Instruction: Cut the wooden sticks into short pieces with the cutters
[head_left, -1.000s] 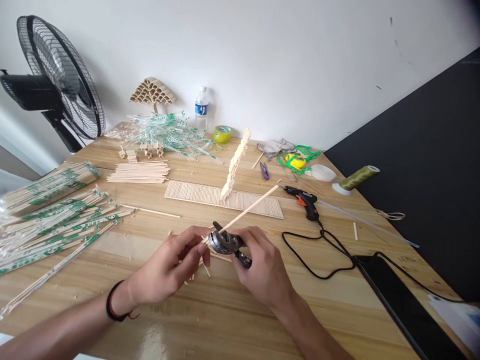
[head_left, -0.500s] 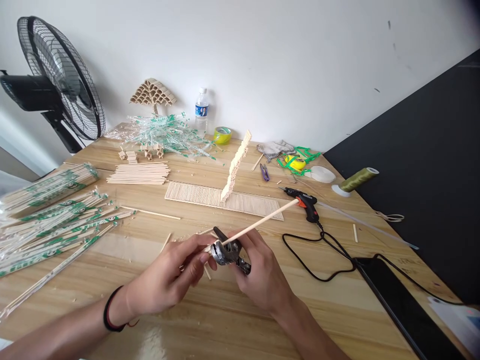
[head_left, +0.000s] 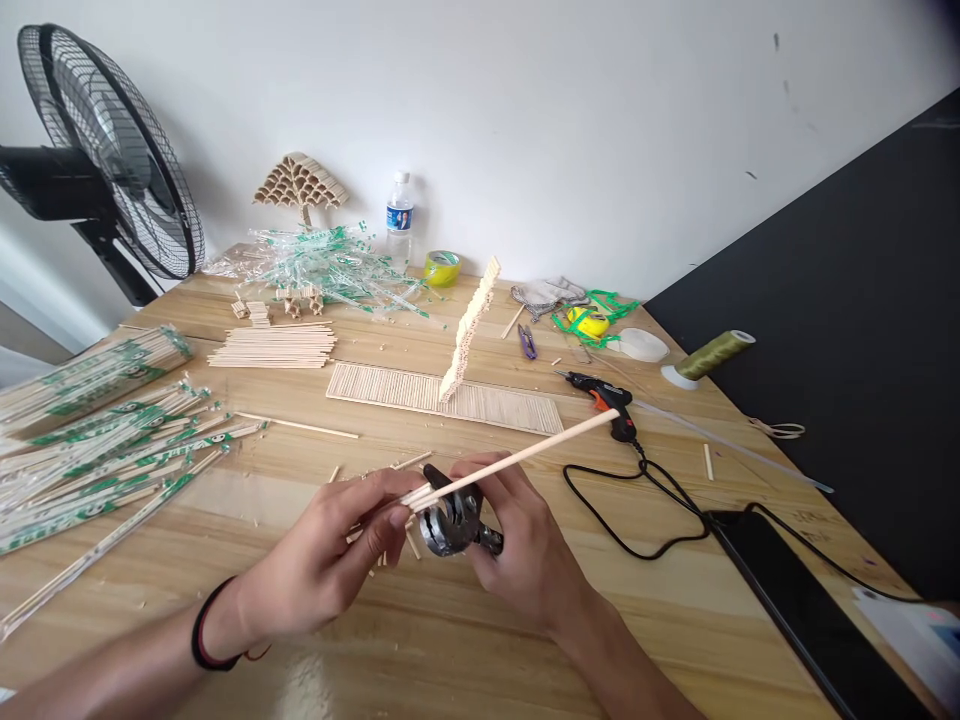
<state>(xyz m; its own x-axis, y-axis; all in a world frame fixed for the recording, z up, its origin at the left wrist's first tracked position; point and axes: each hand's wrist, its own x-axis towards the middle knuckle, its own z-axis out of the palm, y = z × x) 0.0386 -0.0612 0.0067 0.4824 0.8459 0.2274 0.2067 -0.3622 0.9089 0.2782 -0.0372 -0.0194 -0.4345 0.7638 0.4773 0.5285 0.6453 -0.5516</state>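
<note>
Pinched in my left hand (head_left: 341, 545) are a few pale wooden chopsticks. One long chopstick (head_left: 525, 455) sticks far out to the right, while shorter ends show beside my left fingertips. My right hand (head_left: 521, 550) is wrapped round a pair of pruning shears (head_left: 450, 520) with a silver head and dark parts. The long stick crosses just over the shears' head; whether it lies between the jaws I cannot tell. Short cut pieces lie on the table under my hands, partly hidden. Beyond them is a flat panel of sticks (head_left: 375, 385) with a jagged stick piece (head_left: 469, 330) upright on it.
A black glue gun (head_left: 600, 390) and its cord lie to the right, near a black tray-like slab (head_left: 795, 600). Wrapped chopsticks (head_left: 112, 440) and loose sticks (head_left: 274, 345) are at left. Behind stand wrappers (head_left: 322, 265), a bottle (head_left: 400, 220), tape (head_left: 442, 268) and a fan (head_left: 112, 150).
The long chopstick's tip has shifted right and slightly down. The shears' head has dropped a little below the sticks, and more of the short stick ends show at my left fingertips.
</note>
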